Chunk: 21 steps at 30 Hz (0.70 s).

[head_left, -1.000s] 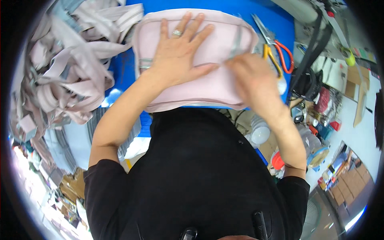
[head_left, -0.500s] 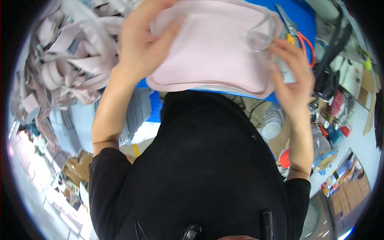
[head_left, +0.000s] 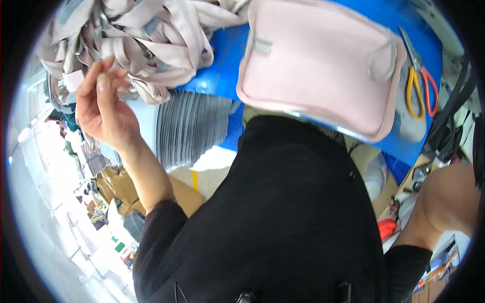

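- Held the left hand (head_left: pixel 107 106) at the near edge of the heap of pink and grey strips (head_left: pixel 169 45), with fingers loosely curled around nothing visible.
- Had the right arm (head_left: pixel 447 202) at the right edge; could not tell the state of the right hand, out of view.
- Saw the pink padded piece (head_left: pixel 323 65) flat on the blue table (head_left: pixel 222 58), apart from the left hand.
- Saw yellow-and-red-handled scissors (head_left: pixel 418 64) just right of it, grey sheets (head_left: pixel 189 129) stacked near the strips.
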Tool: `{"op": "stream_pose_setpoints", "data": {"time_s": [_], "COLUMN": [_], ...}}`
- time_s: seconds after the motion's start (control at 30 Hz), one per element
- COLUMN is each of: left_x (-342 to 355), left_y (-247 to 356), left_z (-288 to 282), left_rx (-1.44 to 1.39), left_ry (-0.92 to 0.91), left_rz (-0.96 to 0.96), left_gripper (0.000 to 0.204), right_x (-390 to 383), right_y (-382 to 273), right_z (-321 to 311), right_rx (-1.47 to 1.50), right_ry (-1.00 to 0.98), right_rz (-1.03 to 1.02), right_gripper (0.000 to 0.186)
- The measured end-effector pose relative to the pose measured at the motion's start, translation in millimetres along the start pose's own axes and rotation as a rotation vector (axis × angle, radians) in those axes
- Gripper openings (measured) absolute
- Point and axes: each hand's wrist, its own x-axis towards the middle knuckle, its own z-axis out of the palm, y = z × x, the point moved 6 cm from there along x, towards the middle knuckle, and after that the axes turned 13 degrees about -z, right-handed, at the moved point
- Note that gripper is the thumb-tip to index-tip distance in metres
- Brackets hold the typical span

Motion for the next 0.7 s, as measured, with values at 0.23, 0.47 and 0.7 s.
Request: {"op": "stream_pose_setpoints", "data": {"time_s": [0.23,0.47,0.7], "left_x": [-13,-61,-82], "left_y": [-41,-109,-111], "left_z": [-97,-151,-97], "left_rx": [0.345,0.638,1.188], "left_ry": [0.351,-0.003,-0.405], "left_rz": [-0.195,-0.589,-0.375], "left_gripper": [0.024,0.007,0.058], "right_x": [2,5,24], "right_y": [9,17,-7], "right_z": [1,1,1], "right_rx": [0.081,0.133,0.228], "right_ry": [0.077,0.123,0.176], "right_rz": [-0.007,-0.022,-0.173], "right_gripper": [0.067,0.073,0.080]}}
